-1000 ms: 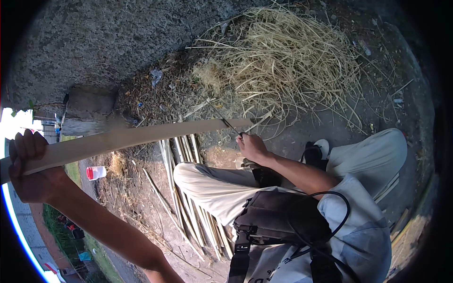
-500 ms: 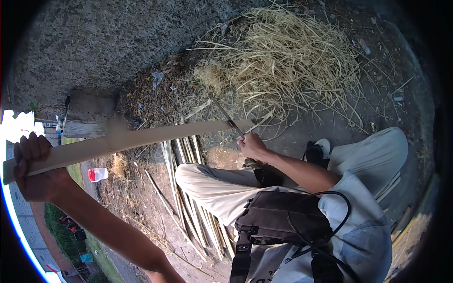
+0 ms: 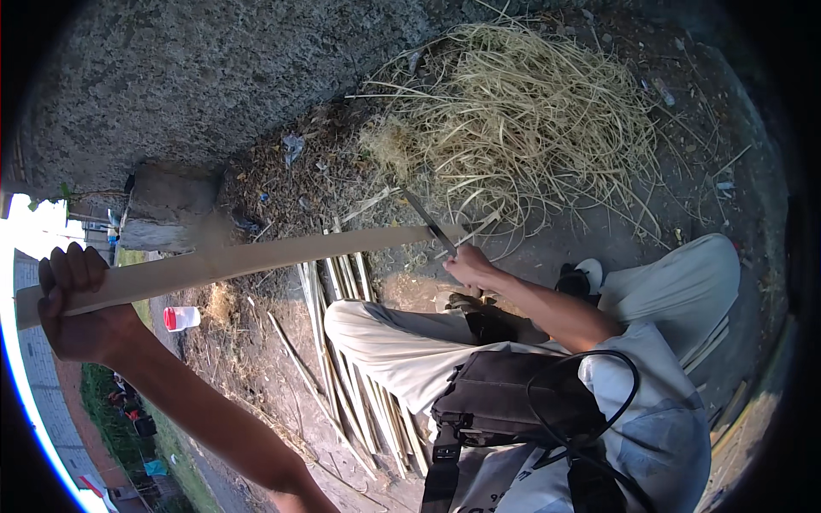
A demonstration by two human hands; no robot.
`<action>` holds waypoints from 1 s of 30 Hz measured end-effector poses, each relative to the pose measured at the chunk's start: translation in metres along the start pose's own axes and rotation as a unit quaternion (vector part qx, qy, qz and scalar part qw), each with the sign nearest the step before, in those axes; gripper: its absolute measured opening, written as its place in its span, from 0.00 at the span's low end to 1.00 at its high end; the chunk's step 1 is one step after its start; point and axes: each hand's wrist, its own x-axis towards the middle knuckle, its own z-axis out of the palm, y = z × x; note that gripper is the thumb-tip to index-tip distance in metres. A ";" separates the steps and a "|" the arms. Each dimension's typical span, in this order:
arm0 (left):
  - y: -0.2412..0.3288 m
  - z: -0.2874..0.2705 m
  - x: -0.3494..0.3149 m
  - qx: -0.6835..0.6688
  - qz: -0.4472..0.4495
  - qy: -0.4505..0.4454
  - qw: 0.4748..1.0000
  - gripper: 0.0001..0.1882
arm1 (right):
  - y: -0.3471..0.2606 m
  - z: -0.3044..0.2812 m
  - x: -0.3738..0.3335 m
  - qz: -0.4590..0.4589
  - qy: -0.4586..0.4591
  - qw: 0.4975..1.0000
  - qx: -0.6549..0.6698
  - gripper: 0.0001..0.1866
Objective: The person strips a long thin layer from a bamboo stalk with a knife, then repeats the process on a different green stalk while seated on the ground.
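My left hand [image 3: 81,299] is closed around one end of a long, pale bamboo slat [image 3: 282,255], held out at the left of the view. The slat runs across to the right, a little tilted, and its other end lies by the knife. A knife [image 3: 434,224] with a dark, narrow blade crosses the slat near that end. Its handle is mostly hidden inside my closed right hand [image 3: 469,267], just above my bent knee. From this angle I cannot tell how deep the edge sits in the bamboo.
A big tangled heap of thin bamboo shavings [image 3: 539,120] covers the ground at upper right. Several split bamboo strips [image 3: 368,402] lie beside my leg. A rough stone wall [image 3: 231,77] rises at upper left. A red-lidded clear container [image 3: 181,318] stands at left.
Both hands have shifted slightly to the right in the picture, and the knife has moved a little along the slat toward its end. The whole view has also drifted slightly. Both grips stay closed.
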 end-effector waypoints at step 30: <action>0.023 -0.010 -0.039 -0.142 0.032 -0.007 0.989 0.12 | 0.071 -0.017 0.017 -0.042 0.055 0.971 -0.228 0.08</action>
